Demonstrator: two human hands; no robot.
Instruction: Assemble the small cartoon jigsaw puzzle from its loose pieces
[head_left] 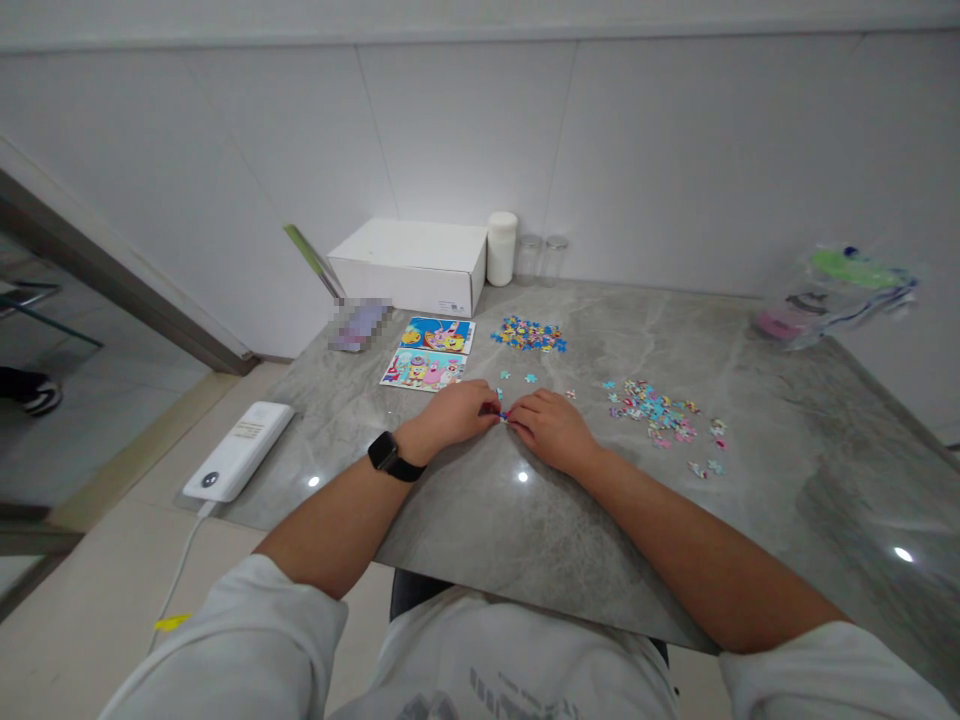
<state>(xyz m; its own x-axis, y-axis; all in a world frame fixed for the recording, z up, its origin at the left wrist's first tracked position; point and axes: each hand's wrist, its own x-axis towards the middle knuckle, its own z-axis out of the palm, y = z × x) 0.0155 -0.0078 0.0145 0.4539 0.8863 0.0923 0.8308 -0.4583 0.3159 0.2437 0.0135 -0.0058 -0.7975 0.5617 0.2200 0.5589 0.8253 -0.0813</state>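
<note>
Both my hands meet over the middle of the grey table [517, 540]. My left hand [466, 408], with a black watch on its wrist, is closed in a pinch. Opposite it, my right hand [551, 425] pinches too. Between the fingertips is a small jigsaw puzzle piece [503, 416], mostly hidden, so I cannot tell whether it is one piece or two joined. A few loose pieces [531, 378] lie just beyond. One heap of blue and yellow pieces [529, 334] sits farther back, and a lighter mixed heap [656, 405] spreads out to the right.
Two cartoon picture cards [427, 354] lie left of the heap. Behind them stand a white box [412, 262], a white bottle [502, 250] and two clear glasses [553, 262]. A plastic bag [825, 295] rests far right. A cabled white power bank [240, 452] is at the left edge.
</note>
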